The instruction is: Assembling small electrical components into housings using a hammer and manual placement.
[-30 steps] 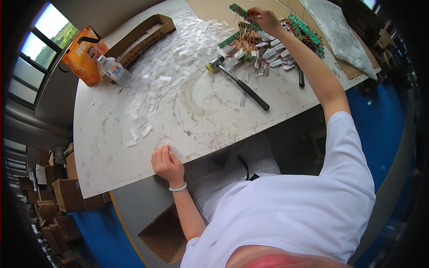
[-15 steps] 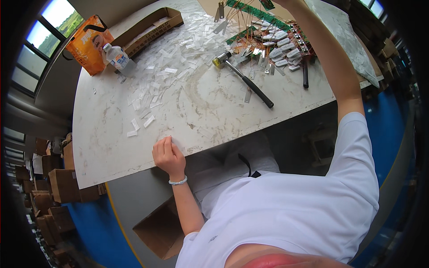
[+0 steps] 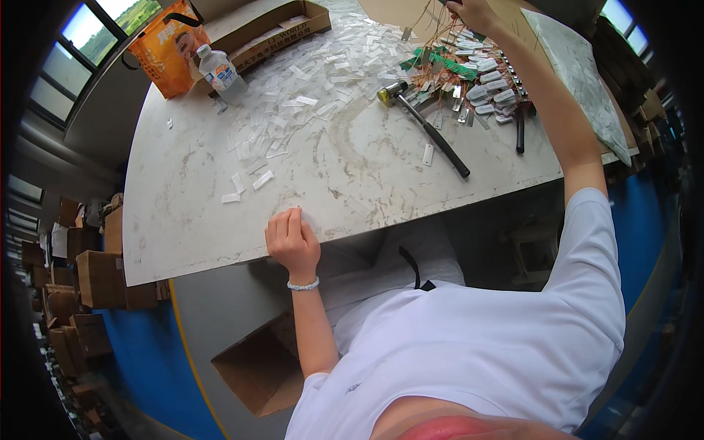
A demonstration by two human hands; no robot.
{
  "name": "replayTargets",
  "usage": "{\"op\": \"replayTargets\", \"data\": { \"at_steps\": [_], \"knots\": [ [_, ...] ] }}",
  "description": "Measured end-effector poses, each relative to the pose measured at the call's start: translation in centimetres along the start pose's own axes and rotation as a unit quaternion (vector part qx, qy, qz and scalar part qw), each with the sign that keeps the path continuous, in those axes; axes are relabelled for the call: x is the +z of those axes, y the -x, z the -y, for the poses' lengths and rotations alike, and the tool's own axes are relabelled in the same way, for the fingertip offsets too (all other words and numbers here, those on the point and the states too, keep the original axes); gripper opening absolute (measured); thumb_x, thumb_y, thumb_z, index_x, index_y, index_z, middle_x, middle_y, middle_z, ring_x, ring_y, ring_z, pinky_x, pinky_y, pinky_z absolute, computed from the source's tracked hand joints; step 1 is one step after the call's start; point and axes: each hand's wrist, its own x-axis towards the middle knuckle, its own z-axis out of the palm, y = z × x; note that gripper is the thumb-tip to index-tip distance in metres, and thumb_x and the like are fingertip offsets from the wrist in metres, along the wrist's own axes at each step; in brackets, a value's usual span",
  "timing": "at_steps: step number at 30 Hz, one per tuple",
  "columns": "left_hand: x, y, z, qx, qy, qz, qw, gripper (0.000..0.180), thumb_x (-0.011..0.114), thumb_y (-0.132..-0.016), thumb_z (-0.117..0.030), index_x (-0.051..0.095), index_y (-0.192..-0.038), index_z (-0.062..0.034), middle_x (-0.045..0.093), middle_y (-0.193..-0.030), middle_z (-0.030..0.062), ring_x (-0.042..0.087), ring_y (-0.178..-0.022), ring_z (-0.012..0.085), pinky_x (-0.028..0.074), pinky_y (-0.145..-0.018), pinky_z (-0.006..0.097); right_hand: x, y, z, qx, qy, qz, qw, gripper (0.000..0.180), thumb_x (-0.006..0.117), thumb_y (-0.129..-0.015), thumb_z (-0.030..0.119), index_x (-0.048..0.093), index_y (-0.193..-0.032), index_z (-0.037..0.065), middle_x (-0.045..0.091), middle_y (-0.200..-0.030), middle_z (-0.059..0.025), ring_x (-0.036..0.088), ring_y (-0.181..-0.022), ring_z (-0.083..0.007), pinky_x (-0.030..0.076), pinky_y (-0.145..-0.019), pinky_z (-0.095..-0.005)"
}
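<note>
My left hand [image 3: 292, 240] rests at the near edge of the white table, fingers curled under and the palm hidden. A pale beaded bracelet circles that wrist. My right arm reaches across to the far side, where my right hand [image 3: 473, 13] is closed at the top edge of the picture. Thin reddish-brown wires [image 3: 431, 16] run up to its fingertips; a small metal plate hangs among them. Below lies a tangle of green circuit boards [image 3: 447, 62], wires and metal plates. White oval plastic cases [image 3: 490, 89] lie beside it.
A hammer [image 3: 433, 136] with a yellow face and black handle lies mid-table; another black handle [image 3: 521, 132] is farther right. Many small clear strips [image 3: 308, 99] cover the far left, near a bottle [image 3: 218, 72], an orange bag [image 3: 165, 59] and a long cardboard tray [image 3: 286, 40].
The view has shifted a little. The green boards, stretched out and partly raised below my right hand before, now lie bunched lower on the table. My left hand keeps its curled pose.
</note>
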Motion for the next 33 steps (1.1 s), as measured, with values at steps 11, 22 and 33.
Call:
{"op": "replayTargets", "data": {
  "at_steps": [11, 22, 33],
  "knots": [
    [-0.3, -0.2, 0.0, -0.005, 0.018, -0.007, 1.0, 0.017, 0.065, -0.074, -0.005, 0.068, -0.091, -0.0043, 0.067, -0.091, 0.0064, 0.064, -0.09, 0.0257, 0.05, -0.077, 0.039, -1.0, -1.1, 3.4, -0.114, -0.27, 0.153, 0.944, 0.031, 0.063, -0.098, 0.024, 0.066, -0.117, 0.0, 0.066, -0.085, 0.0, 0.058, -0.071, -0.0047, 0.048, -0.06, -0.0217],
    [-1.1, 1.0, -0.2, 0.005, 0.039, -0.031, 0.999, 0.025, 0.066, -0.074, -0.004, 0.067, -0.099, -0.006, 0.066, -0.099, 0.0043, 0.061, -0.099, 0.0256, 0.049, -0.081, 0.039, 5.8, 1.1, 8.8, -0.114, -0.261, 0.239, 0.928, 0.035, 0.065, -0.095, 0.017, 0.065, -0.124, -0.002, 0.07, -0.104, -0.0061, 0.061, -0.091, -0.0097, 0.047, -0.085, -0.025],
    [-11.7, 14.5, -0.5, -0.074, -0.047, -0.007, 0.996, 0.033, 0.067, -0.078, -0.003, 0.068, -0.111, -0.0102, 0.061, -0.115, 0.0054, 0.057, -0.109, 0.0253, 0.047, -0.093, 0.04, 15.6, 15.5, 14.8, -0.28, -0.155, 0.35, 0.88, 0.045, 0.069, -0.095, 0.021, 0.058, -0.135, 0.003, 0.064, -0.126, -0.0123, 0.065, -0.106, -0.0199, 0.053, -0.088, -0.0336]
  ]
}}
